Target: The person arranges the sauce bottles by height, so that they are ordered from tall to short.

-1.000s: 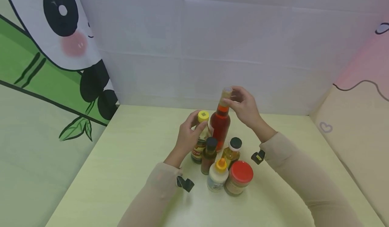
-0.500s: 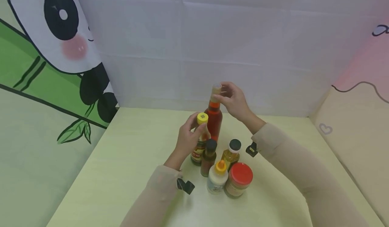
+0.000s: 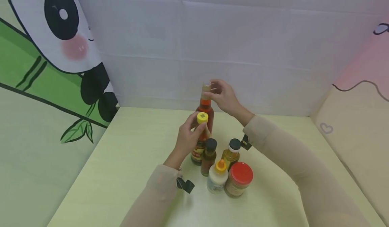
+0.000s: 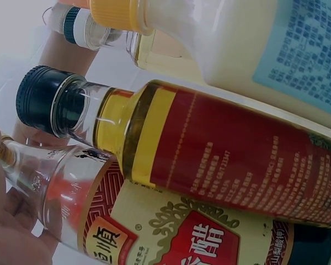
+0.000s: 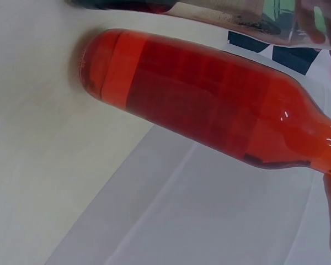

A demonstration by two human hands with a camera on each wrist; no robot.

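Observation:
In the head view the left hand (image 3: 187,137) grips the neck of a yellow-capped bottle (image 3: 198,152), whose label shows in the left wrist view (image 4: 204,237). The right hand (image 3: 226,98) pinches the pale neck of a tall red bottle (image 3: 209,114), which stands behind the yellow-capped one and is partly hidden by it. Its red body (image 5: 204,99) fills the middle of the right wrist view. A small dark-capped bottle (image 3: 208,161) stands in front, close to the yellow-capped bottle.
Nearer the person are a green-capped bottle (image 3: 231,155), a white squeeze bottle (image 3: 217,181) with an orange tip and a red-lidded jar (image 3: 238,183). A pale wall (image 3: 243,45) rises behind the table (image 3: 121,173); printed cloth hangs at both sides.
The right hand and the red bottle have moved left, from beside the yellow-capped bottle to behind it. The left hand has stayed on its bottle, nearly still.

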